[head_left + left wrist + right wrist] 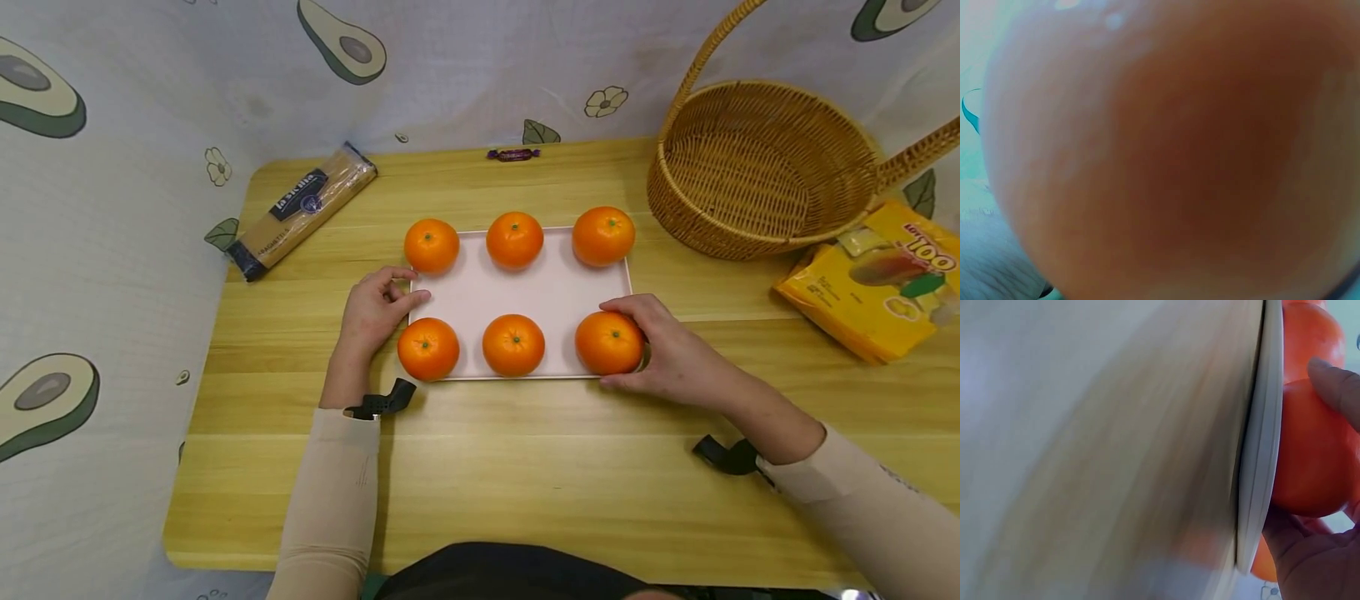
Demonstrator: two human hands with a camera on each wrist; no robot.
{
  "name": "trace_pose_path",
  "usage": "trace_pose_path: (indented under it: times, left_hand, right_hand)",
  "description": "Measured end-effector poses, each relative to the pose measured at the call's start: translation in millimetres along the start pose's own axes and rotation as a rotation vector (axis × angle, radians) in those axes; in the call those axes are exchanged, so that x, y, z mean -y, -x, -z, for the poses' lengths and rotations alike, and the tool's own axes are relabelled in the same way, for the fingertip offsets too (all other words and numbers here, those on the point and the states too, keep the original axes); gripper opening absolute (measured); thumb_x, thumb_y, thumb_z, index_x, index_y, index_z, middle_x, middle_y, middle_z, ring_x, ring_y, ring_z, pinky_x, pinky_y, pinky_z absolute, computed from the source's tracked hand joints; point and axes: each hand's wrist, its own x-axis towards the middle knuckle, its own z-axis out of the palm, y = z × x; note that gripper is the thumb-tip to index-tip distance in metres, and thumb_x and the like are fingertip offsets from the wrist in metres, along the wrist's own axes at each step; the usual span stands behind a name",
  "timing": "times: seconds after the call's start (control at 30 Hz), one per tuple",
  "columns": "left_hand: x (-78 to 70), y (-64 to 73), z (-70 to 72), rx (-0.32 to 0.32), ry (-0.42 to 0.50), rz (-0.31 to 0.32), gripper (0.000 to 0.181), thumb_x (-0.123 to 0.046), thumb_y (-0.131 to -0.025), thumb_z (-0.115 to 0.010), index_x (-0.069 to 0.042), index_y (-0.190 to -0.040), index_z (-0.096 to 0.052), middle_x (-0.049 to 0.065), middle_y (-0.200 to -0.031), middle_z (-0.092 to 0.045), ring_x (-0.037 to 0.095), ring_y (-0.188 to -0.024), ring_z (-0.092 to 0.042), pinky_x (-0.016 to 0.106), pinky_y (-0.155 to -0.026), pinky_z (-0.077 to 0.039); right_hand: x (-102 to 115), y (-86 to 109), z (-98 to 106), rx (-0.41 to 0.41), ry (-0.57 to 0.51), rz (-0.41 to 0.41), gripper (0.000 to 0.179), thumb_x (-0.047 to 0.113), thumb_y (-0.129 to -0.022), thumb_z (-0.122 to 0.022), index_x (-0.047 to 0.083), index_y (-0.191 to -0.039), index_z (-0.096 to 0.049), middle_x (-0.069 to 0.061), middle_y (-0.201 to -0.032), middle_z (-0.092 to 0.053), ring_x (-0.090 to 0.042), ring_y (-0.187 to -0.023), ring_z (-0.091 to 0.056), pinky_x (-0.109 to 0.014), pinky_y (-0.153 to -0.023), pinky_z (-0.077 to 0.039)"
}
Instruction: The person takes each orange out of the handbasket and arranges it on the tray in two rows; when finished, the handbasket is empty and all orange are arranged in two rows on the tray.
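Note:
A shallow pale pink tray (pixel 480 292) lies on the wooden table with several oranges in two rows. At its front right corner, my right hand (pixel 663 350) grips an orange (pixel 609 342), thumb and fingers on opposite sides. The right wrist view shows this orange (pixel 1313 456) against the tray's rim (pixel 1260 450). My left hand (pixel 375 308) holds the tray's left edge, its thumb over the rim, between the back left orange (pixel 431 246) and the front left orange (pixel 428 349). A blurred orange-brown surface (pixel 1172 156) fills most of the left wrist view, hiding that hand's fingers.
A wicker basket (pixel 750 237) with a tall handle stands at the back right, beside a yellow snack bag (pixel 862 292). A spaghetti pack (pixel 303 208) lies at the back left. A purple-wrapped candy (pixel 513 155) is near the back edge.

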Motion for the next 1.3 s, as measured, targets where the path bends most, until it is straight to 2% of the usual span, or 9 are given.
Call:
trace_pose_path:
  times: [0.13,0.57,0.9,0.97,1.07,1.13,1.2,1.3]
  left_hand:
    - [-0.2,0.5,0.1,-0.001,0.001,0.003,0.035,-0.029,-0.088,-0.082,-0.011,-0.117,-0.071,0.005,-0.072,-0.058,0.022,-0.070,-0.050,0.030,-0.067,-0.040]
    - [0.8,1.9,-0.3,0.008,0.006,0.000,0.036,-0.030,-0.089,-0.082,-0.013,-0.118,-0.071,0.006,-0.073,-0.059,0.023,-0.069,-0.051,0.031,-0.066,-0.040]
    - [0.9,2.1,-0.1,0.013,0.002,0.011,0.036,-0.031,-0.089,-0.082,-0.013,-0.118,-0.071,0.005,-0.074,-0.058,0.023,-0.069,-0.050,0.031,-0.066,-0.040]
    - [1.0,1.7,-0.4,0.012,0.002,0.009,0.036,-0.031,-0.089,-0.082,-0.013,-0.118,-0.071,0.005,-0.074,-0.059,0.023,-0.069,-0.050,0.031,-0.066,-0.041]
    - [1.2,1.3,-0.6,0.009,0.005,0.003,0.036,-0.030,-0.089,-0.082,-0.013,-0.118,-0.071,0.005,-0.074,-0.059,0.023,-0.068,-0.050,0.031,-0.065,-0.041]
    - [1.5,1.3,-0.8,0.009,0.005,-0.001,0.035,-0.030,-0.088,-0.082,-0.013,-0.118,-0.071,0.005,-0.073,-0.059,0.023,-0.068,-0.050,0.031,-0.065,-0.040]
    - [1.8,1.2,-0.9,0.010,0.006,-0.004,0.035,-0.030,-0.088,-0.082,-0.014,-0.117,-0.071,0.005,-0.073,-0.059,0.023,-0.068,-0.050,0.030,-0.064,-0.040]
    - [2.2,1.4,0.2,0.014,0.021,-0.004,0.035,-0.031,-0.088,-0.082,-0.015,-0.118,-0.072,0.004,-0.074,-0.059,0.022,-0.068,-0.051,0.030,-0.064,-0.040]
  right_hand:
    - [0,-0.7,0,0.012,-0.008,-0.017,0.088,0.030,-0.071,-0.096,0.014,-0.140,-0.044,-0.012,-0.139,-0.045,-0.032,-0.124,-0.051,-0.063,-0.104,-0.042]
    - [1,-1.3,0,0.021,0.001,-0.023,0.093,0.036,-0.069,-0.096,0.013,-0.142,-0.043,-0.013,-0.141,-0.043,-0.032,-0.126,-0.049,-0.063,-0.105,-0.042]
    - [5,1.2,2,0.014,-0.005,-0.003,0.092,0.042,-0.070,-0.095,0.014,-0.141,-0.044,-0.011,-0.141,-0.043,-0.031,-0.126,-0.049,-0.062,-0.105,-0.042]
    - [5,1.7,3,-0.005,-0.016,0.010,0.092,0.038,-0.069,-0.096,0.011,-0.141,-0.045,-0.011,-0.141,-0.044,-0.030,-0.127,-0.049,-0.056,-0.108,-0.043]
    - [5,2.0,7,-0.035,-0.056,0.015,0.087,0.029,-0.071,-0.096,0.006,-0.140,-0.047,-0.011,-0.138,-0.046,-0.031,-0.128,-0.052,-0.040,-0.114,-0.043]
    - [5,1.9,10,-0.048,-0.079,0.011,0.081,0.022,-0.075,-0.093,0.004,-0.139,-0.047,-0.012,-0.137,-0.047,-0.034,-0.130,-0.054,-0.022,-0.114,-0.040]
    - [5,1.5,13,-0.062,-0.088,0.011,0.074,0.015,-0.080,-0.089,0.002,-0.139,-0.046,-0.014,-0.137,-0.047,-0.038,-0.130,-0.054,-0.010,-0.110,-0.036]
    - [5,-0.5,21,-0.088,-0.067,0.018,0.066,0.010,-0.087,-0.082,-0.002,-0.140,-0.044,-0.019,-0.138,-0.049,-0.042,-0.130,-0.053,-0.008,-0.108,-0.036]
